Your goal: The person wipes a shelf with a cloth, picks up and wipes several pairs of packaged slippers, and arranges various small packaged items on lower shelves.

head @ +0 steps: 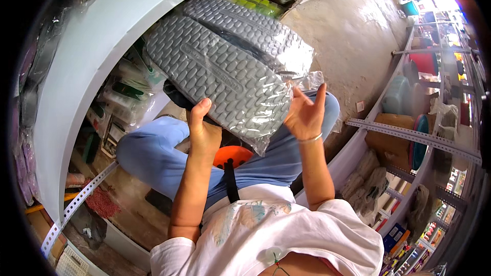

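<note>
A pair of grey slippers (226, 73) in clear plastic wrap lies across my view, with textured oval-patterned soles facing up. My left hand (203, 130) grips the near edge of the closer slipper, its thumb up at the side and its fingers hidden underneath. At the right end of the package is my right hand (307, 113), palm up and slightly blurred. Its thumb stands apart, while the other fingertips are partly hidden by the crinkled wrap. Whether they bear any weight cannot be seen.
I sit low on an orange stool (233, 156) between shelves. A pale metal shelf (73, 73) curves close along the left, above plastic-wrapped goods (122, 99). To the right runs a perforated metal rack (414, 140) with basins and boxes. Concrete floor (345, 34) stretches ahead.
</note>
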Demonstrator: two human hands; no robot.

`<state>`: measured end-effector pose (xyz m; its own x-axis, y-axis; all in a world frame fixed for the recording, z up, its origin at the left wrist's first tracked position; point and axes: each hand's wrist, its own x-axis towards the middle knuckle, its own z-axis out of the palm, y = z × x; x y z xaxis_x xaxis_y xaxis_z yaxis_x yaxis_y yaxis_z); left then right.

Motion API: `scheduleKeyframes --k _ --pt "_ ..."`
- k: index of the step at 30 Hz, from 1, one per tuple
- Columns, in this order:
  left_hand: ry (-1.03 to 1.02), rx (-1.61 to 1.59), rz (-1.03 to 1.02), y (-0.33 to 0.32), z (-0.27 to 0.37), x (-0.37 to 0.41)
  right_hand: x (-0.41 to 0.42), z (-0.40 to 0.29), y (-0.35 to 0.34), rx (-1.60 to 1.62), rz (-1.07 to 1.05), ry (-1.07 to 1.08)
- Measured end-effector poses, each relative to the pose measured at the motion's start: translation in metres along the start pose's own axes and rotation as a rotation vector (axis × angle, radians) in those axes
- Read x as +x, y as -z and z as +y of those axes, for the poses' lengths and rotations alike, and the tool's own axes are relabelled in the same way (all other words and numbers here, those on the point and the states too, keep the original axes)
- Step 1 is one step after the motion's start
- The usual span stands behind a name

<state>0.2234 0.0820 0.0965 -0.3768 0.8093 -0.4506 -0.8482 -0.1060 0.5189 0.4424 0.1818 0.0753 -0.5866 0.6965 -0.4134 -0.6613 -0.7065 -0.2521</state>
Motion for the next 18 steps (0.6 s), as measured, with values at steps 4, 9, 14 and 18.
scheduleKeyframes --k 4,9,14,18 --pt "0.101 0.033 -0.156 0.015 -0.008 0.003 0.007 0.026 -0.034 0.117 -0.010 0.085" --pt "-0.146 0.251 -0.057 0.017 -0.012 0.000 0.006 0.027 -0.046 -0.081 0.042 0.115" --pt "-0.277 0.140 0.218 0.026 0.004 -0.006 0.009 0.009 -0.043 -0.229 0.182 0.292" --pt "-0.470 0.931 -0.051 0.012 -0.011 -0.034 0.023 0.029 -0.033 -0.297 0.304 0.298"
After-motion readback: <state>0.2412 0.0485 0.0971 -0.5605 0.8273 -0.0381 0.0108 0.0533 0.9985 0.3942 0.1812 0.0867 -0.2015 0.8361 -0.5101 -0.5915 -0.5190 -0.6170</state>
